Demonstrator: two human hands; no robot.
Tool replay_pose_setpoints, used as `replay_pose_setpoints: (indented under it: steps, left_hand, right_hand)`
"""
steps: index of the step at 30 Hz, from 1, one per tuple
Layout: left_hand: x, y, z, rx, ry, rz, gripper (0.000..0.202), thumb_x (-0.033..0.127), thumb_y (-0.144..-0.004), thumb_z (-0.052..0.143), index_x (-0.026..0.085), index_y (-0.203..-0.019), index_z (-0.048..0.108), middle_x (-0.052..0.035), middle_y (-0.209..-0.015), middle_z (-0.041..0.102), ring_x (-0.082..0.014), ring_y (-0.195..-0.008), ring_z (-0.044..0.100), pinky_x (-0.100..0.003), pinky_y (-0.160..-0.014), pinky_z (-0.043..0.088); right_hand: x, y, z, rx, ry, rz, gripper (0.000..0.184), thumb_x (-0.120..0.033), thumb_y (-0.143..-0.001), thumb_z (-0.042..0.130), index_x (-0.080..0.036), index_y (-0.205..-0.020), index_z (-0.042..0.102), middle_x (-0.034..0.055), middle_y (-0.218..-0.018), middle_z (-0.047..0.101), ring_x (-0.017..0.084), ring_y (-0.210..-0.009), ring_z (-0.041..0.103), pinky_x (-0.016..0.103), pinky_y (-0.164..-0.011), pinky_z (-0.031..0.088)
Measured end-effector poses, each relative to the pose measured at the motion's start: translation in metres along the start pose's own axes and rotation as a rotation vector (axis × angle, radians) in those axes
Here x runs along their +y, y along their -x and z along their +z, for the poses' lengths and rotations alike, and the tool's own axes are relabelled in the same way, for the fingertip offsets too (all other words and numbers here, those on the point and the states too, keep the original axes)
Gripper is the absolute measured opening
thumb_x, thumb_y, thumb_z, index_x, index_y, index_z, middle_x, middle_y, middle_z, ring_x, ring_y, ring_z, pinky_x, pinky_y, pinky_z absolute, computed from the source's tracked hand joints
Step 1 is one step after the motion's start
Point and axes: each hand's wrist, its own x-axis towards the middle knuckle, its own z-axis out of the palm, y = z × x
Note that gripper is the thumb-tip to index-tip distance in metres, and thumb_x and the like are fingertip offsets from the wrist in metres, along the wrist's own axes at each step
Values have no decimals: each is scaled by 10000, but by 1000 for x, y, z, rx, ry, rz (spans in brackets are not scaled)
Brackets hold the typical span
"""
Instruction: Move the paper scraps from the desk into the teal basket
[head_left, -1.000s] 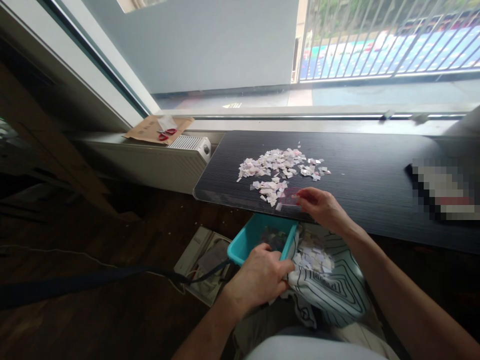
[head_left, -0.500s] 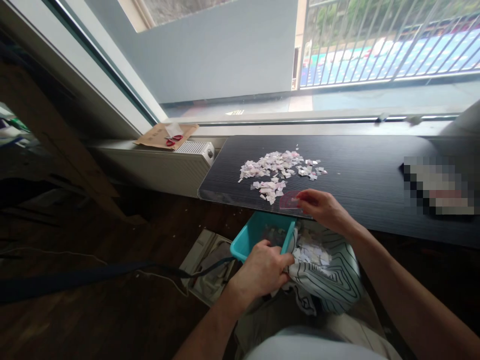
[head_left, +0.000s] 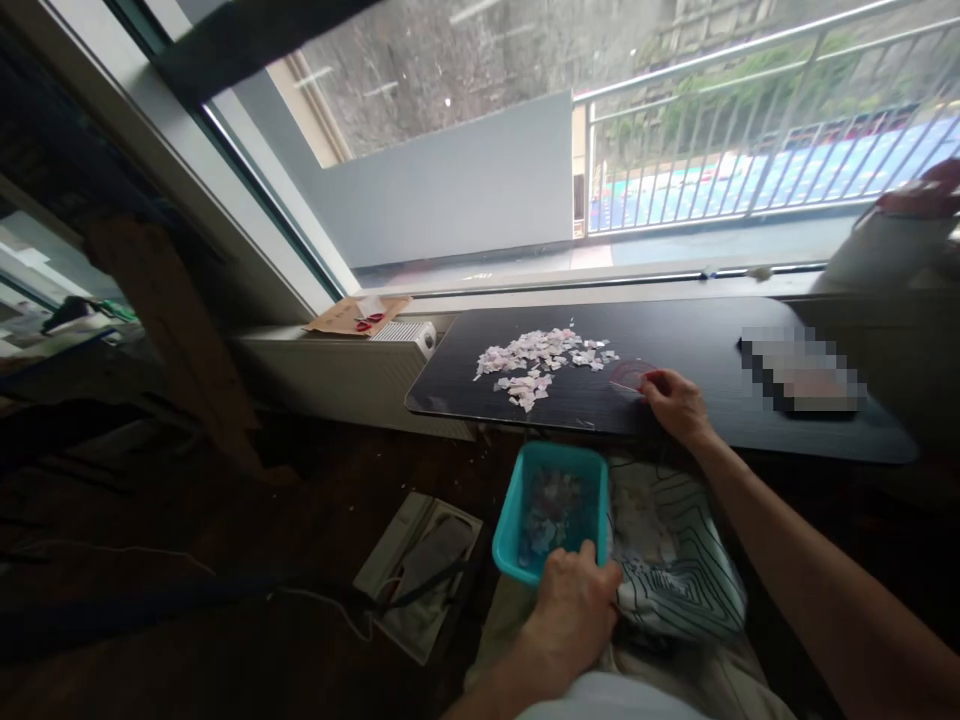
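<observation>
My left hand [head_left: 574,600] is closed on the near rim of a turquoise plastic basket [head_left: 507,515], held just below the table's front edge. Small paper scraps [head_left: 555,500] lie in the bottom of the basket. My right hand [head_left: 679,405] pinches a clear pinkish protractor [head_left: 628,374] over the dark tabletop [head_left: 675,335]. To the left of the protractor, cut paper pieces [head_left: 536,350] are spread in a larger and a smaller heap. Against the basket's right side sits a striped cloth bag [head_left: 682,585] with pale scraps in its mouth.
Red-handled scissors [head_left: 369,322] rest on a brown envelope [head_left: 337,316] above the radiator [head_left: 360,375]. A blurred-out flat object [head_left: 806,370] lies on the table's right part. On the floor stands an open pale box [head_left: 420,575]. Windows line the back.
My right hand has moved the protractor rightward, away from the paper heaps. The basket has come back from the table edge toward me and sits more level. The view has tilted up.
</observation>
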Motion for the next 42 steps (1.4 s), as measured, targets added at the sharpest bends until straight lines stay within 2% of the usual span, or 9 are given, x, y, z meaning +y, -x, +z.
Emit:
replay_pose_setpoints:
  steps: [5, 9, 14, 23, 28, 32, 36, 39, 42]
  left_hand:
    - [-4, -7, 3, -37, 19, -108, 265, 139, -714, 534, 176, -958, 631, -111, -935, 591, -241, -832, 600, -339, -715, 464]
    - [-9, -10, 12, -26, 10, -119, 213, 163, -733, 514, 158, -875, 672, -138, -904, 606, -271, -828, 606, -374, -709, 466]
    - [-18, -17, 17, 23, 22, -103, 217, 232, -736, 539, 170, -885, 683, -121, -884, 623, -249, -782, 613, -348, -689, 470]
    - [-34, -30, 11, 125, -62, -108, 258, 228, -705, 520, 184, -895, 688, -121, -879, 654, -259, -776, 635, -332, -669, 476]
    - [-42, -55, 7, 142, -110, -132, 278, 274, -705, 534, 165, -900, 699, -147, -878, 672, -297, -812, 643, -358, -689, 485]
    - [-47, -69, -2, 125, -129, -122, 291, 331, -725, 530, 193, -913, 704, -124, -882, 683, -287, -810, 644, -350, -688, 486]
    - [-46, -59, -11, 97, -112, -111, 269, 288, -693, 541, 222, -900, 699, -93, -893, 678, -267, -821, 629, -338, -707, 472]
    - [-44, -45, -19, -14, -71, -121, 266, 311, -674, 563, 229, -885, 703, -77, -872, 676, -257, -776, 629, -326, -676, 470]
    - [-43, -39, -24, 5, -36, -141, 279, 308, -692, 541, 224, -905, 701, -79, -896, 671, -256, -799, 626, -324, -688, 468]
  right_hand:
    - [0, -3, 1, 18, 3, -12, 290, -409, -746, 524, -172, -852, 653, 57, -732, 689, 197, -678, 631, 330, -663, 467]
    - [3, -4, 2, 23, 10, -10, 308, -414, -747, 515, -168, -868, 655, 61, -746, 689, 194, -682, 628, 331, -674, 465]
    - [4, -5, 2, 18, 14, -10, 310, -414, -744, 515, -169, -873, 654, 58, -738, 684, 194, -682, 630, 328, -668, 466]
    - [0, -6, 3, 29, -39, -68, 252, -384, -732, 523, -185, -817, 652, 49, -717, 697, 204, -684, 649, 338, -673, 483]
    - [-2, -7, 2, 20, -84, -113, 222, -392, -740, 526, -211, -783, 647, 39, -698, 703, 224, -687, 661, 354, -669, 489]
    - [-3, -7, 2, 25, -111, -123, 215, -390, -744, 526, -220, -782, 651, 32, -694, 702, 228, -680, 660, 352, -652, 483]
    - [-2, -8, 3, 8, -137, -120, 225, -393, -749, 518, -215, -789, 648, 16, -673, 695, 206, -638, 651, 335, -659, 479]
    - [-1, -9, 4, -15, -149, -106, 245, -397, -753, 511, -200, -808, 644, 19, -683, 698, 189, -625, 645, 311, -653, 471]
    - [0, -9, 5, -29, -155, -94, 257, -402, -754, 511, -192, -824, 642, 28, -708, 704, 180, -638, 643, 296, -660, 461]
